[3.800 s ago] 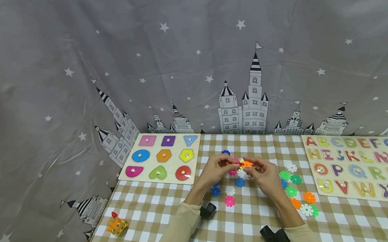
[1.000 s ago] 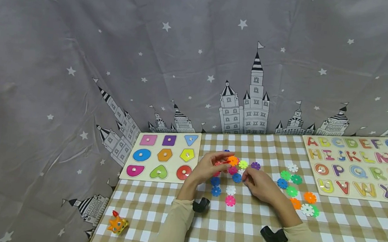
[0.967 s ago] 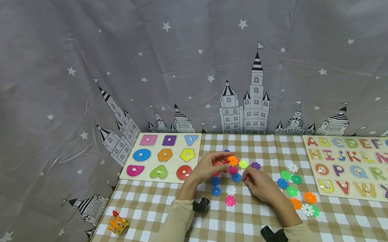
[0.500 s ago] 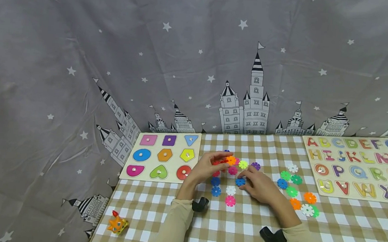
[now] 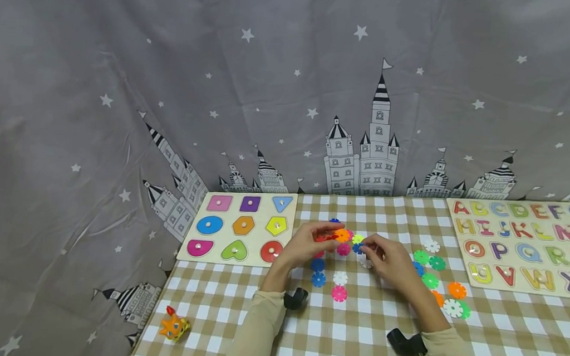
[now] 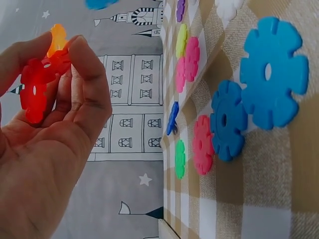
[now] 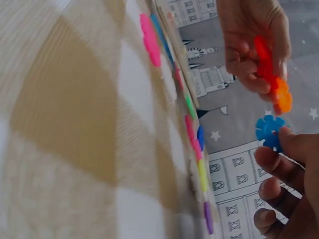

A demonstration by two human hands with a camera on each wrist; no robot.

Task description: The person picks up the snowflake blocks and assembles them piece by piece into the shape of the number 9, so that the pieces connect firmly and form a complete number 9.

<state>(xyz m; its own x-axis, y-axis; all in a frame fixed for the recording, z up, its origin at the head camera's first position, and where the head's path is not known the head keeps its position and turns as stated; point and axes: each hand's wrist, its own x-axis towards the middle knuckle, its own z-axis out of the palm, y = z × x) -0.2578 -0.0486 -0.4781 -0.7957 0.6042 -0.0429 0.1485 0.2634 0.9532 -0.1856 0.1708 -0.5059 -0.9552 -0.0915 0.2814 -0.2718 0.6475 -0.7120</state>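
In the head view my left hand (image 5: 302,247) grips a joined set of notched plastic discs. Its red discs (image 6: 34,92) show between thumb and fingers in the left wrist view, with an orange disc (image 7: 284,97) at the end. Across from it, my right hand (image 5: 393,263) pinches a blue notched disc (image 7: 269,130) between thumb and forefinger. A small gap separates the blue disc from the orange one in the right wrist view. Both hands are raised over the checked tablecloth (image 5: 352,340).
Loose discs lie around the hands, including a pink disc (image 5: 339,293) and a green disc (image 5: 430,280). A shape puzzle board (image 5: 256,241) is at the left, an alphabet board (image 5: 510,251) at the right. An orange toy figure (image 5: 174,324) stands near the left edge.
My right hand has picked the blue disc up from the table and brought it up beside the orange disc. My left hand has moved left since the oldest frame and keeps holding its joined discs.
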